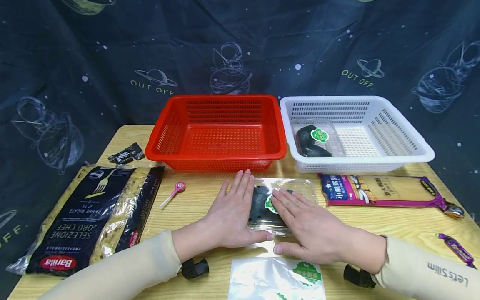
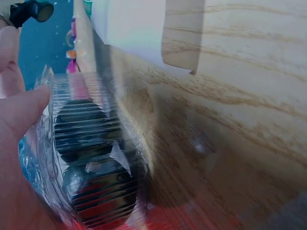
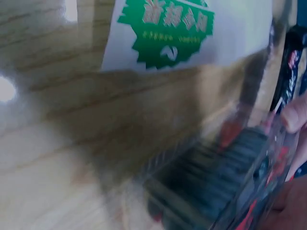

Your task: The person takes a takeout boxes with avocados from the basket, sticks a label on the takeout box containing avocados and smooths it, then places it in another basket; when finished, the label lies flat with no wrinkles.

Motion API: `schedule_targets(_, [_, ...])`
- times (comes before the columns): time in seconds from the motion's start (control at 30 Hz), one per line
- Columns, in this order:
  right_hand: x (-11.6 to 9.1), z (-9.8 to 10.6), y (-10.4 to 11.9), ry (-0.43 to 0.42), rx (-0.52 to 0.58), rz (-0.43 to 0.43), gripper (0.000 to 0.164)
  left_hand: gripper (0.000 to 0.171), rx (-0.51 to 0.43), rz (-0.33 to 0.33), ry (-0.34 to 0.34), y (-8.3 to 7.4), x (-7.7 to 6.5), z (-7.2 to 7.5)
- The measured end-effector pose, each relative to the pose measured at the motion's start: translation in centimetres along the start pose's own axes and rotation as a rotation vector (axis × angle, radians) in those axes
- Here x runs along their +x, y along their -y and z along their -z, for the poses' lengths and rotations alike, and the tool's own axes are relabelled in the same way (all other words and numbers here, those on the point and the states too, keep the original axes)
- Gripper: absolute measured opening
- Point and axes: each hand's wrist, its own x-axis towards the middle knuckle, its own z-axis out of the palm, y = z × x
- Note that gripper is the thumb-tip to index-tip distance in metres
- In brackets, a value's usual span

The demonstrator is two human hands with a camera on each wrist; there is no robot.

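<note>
A clear plastic box point(image 1: 305, 187) with dark rounded produce inside lies on the table in the head view, a round green-and-white sticker point(image 1: 269, 205) on its lid. My left hand point(image 1: 233, 212) lies over the box's left edge, fingers straight and pointing away. From the right, my right hand point(image 1: 313, 225) rests straight fingers on the lid, partly covering the sticker. Both thumbs are spread toward each other at the near side. The left wrist view shows the left thumb point(image 2: 29, 112) at the ribbed box point(image 2: 96, 153); in the right wrist view the box point(image 3: 206, 177) is blurred.
Behind stand a red basket point(image 1: 215, 162) and a white basket point(image 1: 360, 159) holding a similar box point(image 1: 318, 139). Penne bag point(image 1: 90, 216) and lollipop point(image 1: 176, 189) lie left, noodle pack point(image 1: 382, 189) and purple candy point(image 1: 455, 248) right. A sticker sheet point(image 1: 262, 277) lies in front.
</note>
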Motion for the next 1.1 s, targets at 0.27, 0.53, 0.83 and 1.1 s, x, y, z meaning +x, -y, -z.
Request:
schedule_targets(0.27, [0.5, -0.2, 0.7, 0.005, -0.019, -0.02, 0.094, 0.129, 0.005, 0.008, -0.007, 0.1, -0.1, -0.1])
schedule_targets(0.53, [1.4, -0.2, 1.6, 0.014, 0.003, 0.002, 0.095, 0.126, -0.006, 0.006, 0.001, 0.2, -0.3, -0.3])
schedule_targets(0.83, [1.8, -0.2, 2.2, 0.044, 0.082, 0.011, 0.09, 0.128, -0.007, 0.014, 0.013, 0.2, -0.2, -0.3])
schedule_targets(1.1, [1.4, -0.3, 1.8, 0.042, 0.088, -0.049, 0.088, 0.126, -0.012, 0.0, -0.011, 0.0, -0.1, -0.1])
